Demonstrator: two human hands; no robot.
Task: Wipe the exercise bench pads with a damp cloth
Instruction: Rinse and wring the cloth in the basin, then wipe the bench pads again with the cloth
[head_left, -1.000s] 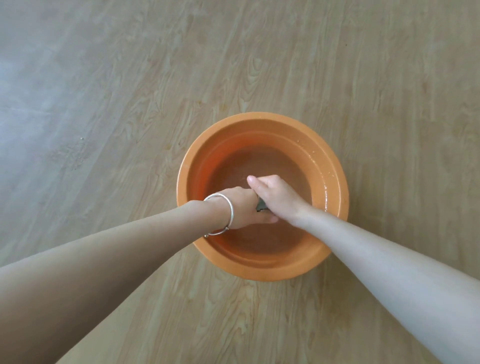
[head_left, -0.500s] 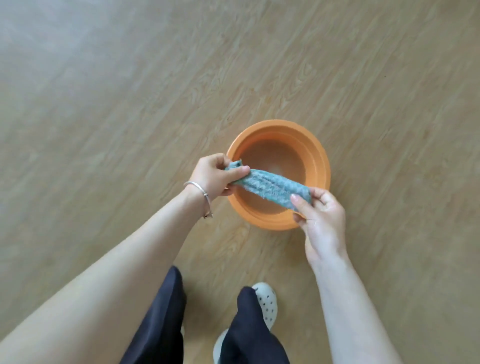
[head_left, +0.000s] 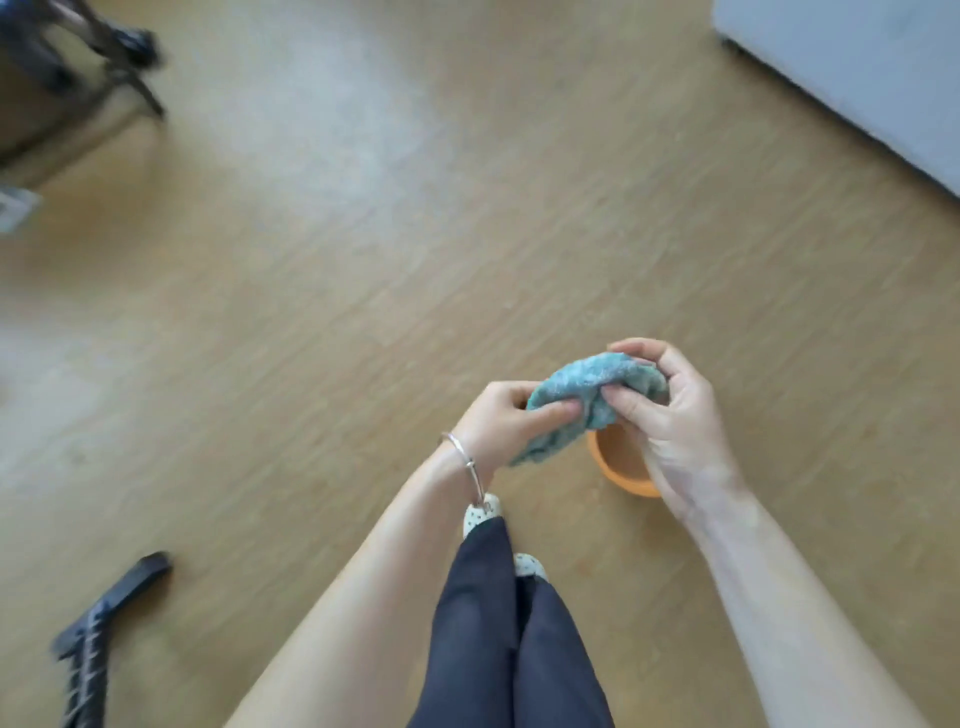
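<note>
A blue-green cloth is bunched between both hands, held above the wooden floor. My left hand, with a silver bracelet on the wrist, grips its lower left end. My right hand curls around its upper right end. Below them an orange basin stands on the floor, mostly hidden behind my right hand and the cloth. No bench pad is clearly in view.
Dark metal legs of some equipment stand at the top left, blurred. A black bar-shaped part lies on the floor at the lower left. A white wall runs along the top right. My legs and spotted shoes are below.
The hands wrung the cloth in the basin, then lifted it out stretched; now it is bunched together. The view has risen and swung away, so the basin looks smaller.
</note>
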